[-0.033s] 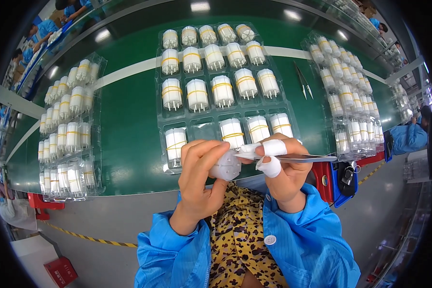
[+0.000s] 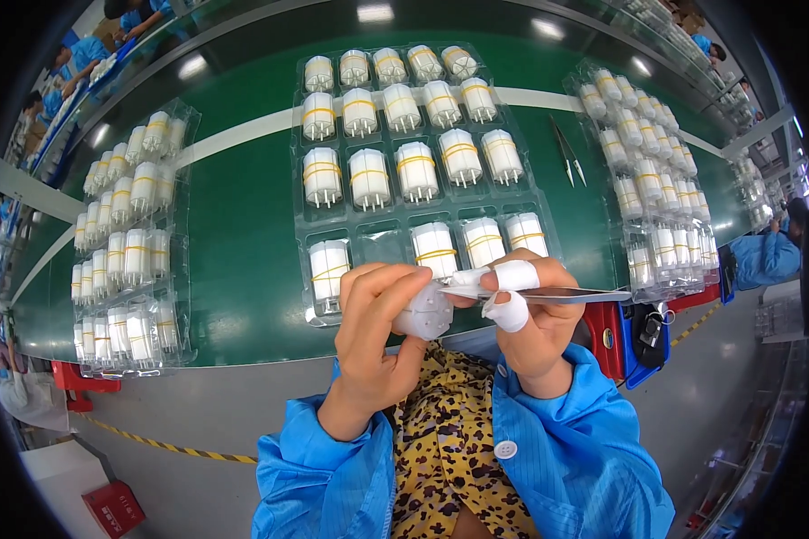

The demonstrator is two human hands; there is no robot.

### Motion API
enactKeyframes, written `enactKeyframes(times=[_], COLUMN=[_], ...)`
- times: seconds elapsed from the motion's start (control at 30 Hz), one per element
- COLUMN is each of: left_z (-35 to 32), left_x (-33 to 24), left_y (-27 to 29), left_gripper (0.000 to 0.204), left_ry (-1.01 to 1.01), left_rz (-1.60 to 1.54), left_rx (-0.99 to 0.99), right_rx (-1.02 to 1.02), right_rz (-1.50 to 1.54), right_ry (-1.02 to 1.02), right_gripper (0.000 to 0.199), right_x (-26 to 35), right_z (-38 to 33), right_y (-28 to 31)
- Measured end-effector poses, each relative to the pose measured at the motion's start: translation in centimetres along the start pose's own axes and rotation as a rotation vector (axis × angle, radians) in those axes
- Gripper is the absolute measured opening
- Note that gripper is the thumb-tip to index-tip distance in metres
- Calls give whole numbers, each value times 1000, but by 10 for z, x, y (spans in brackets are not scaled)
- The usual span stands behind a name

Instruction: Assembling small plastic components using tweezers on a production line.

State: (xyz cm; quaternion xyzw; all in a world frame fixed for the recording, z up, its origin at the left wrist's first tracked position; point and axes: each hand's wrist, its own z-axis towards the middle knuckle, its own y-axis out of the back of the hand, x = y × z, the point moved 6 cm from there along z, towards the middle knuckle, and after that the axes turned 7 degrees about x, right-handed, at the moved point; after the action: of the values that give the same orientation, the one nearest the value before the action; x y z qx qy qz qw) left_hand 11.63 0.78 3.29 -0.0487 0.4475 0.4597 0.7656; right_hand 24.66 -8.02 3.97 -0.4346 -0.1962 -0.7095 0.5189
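My left hand point(image 2: 375, 334) is closed around a white cylindrical part point(image 2: 424, 316), whose pale end face with small pins is turned up and to the right. In my right hand point(image 2: 548, 328), metal tweezers point(image 2: 584, 295) are pinched between the thumb and fingers, with their tips at the upper edge of that end face. White tape wraps the right thumb and a finger. Just beyond my hands lies a clear plastic tray point(image 2: 397, 216) holding rows of white cylinders point(image 2: 418, 171) with yellow bands and metal pins.
A second pair of tweezers point(image 2: 568, 153) lies right of the tray on the green table point(image 2: 243, 198). Trays of similar cylinders stand at left point(image 2: 135, 256) and right point(image 2: 653, 193). Red and blue containers point(image 2: 605, 340) sit by the table's near right edge. Co-workers in blue work farther off.
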Motion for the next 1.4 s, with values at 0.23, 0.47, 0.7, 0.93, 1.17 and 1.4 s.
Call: enactKeyframes(times=[0.23,0.47,0.7,0.93,1.17,1.4], left_z=[0,0,1,0,-3,0], left_x=[-1,0,-2,-1,1,-1], left_y=[-1,0,-1,0,-3,-3], left_gripper=[58,58,59,60,60,62], left_ry=[-15,-13,-26,-35,-15,-30], left_rz=[4,3,31,29,15,97], left_rx=[5,1,12,18,38,73], right_rx=[-40,-26,-28,0,86,171], right_rz=[17,21,45,7,-205,-415], right_ry=[2,9,25,-2,11,42], right_gripper=[18,19,19,18,17,19], right_x=[1,1,0,3,11,23], right_z=[-1,-1,0,1,7,16], right_y=[0,0,0,1,-1,-7])
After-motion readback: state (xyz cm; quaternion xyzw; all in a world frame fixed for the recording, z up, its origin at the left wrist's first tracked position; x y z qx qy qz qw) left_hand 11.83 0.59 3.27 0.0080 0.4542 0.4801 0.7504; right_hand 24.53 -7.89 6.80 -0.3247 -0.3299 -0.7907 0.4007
